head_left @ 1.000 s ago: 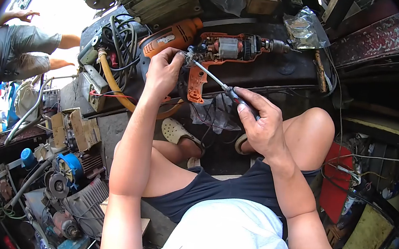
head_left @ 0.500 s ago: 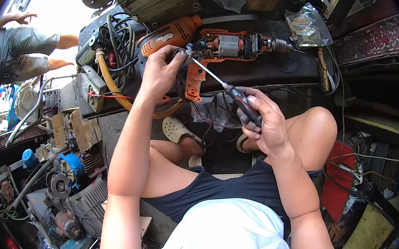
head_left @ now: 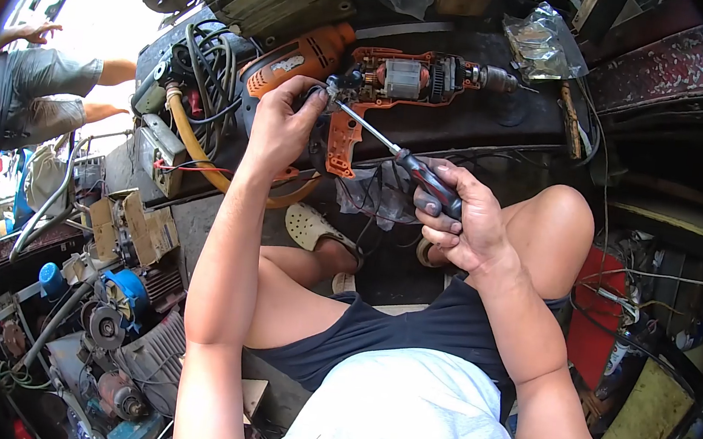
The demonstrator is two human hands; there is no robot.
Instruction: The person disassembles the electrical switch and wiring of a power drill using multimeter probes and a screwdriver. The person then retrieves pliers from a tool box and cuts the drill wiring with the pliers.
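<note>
An opened orange power drill (head_left: 404, 81) lies on the dark bench, its motor and gears showing and its chuck toward the right. My right hand (head_left: 467, 219) is closed around the dark handle of a screwdriver (head_left: 432, 183). The shaft slants up and left, its tip at a small part (head_left: 344, 88) near the rear of the drill, above the handle half. My left hand (head_left: 291, 119) pinches at that same spot with thumb and forefinger; what lies between them is small and dark, and I cannot make it out. Behind my left hand rests the other orange housing half (head_left: 304, 58).
Coiled cables (head_left: 204, 75) and a yellow hose (head_left: 193, 141) lie left of the drill. A plastic bag of parts (head_left: 543, 44) and a wooden-handled tool (head_left: 571, 123) sit to the right. Motors and scrap (head_left: 122, 324) crowd the lower left. Another person (head_left: 39, 92) stands at far left.
My right hand's fingers have shifted slightly on the screwdriver handle. The tip stays at the same spot, and my left hand holds its place.
</note>
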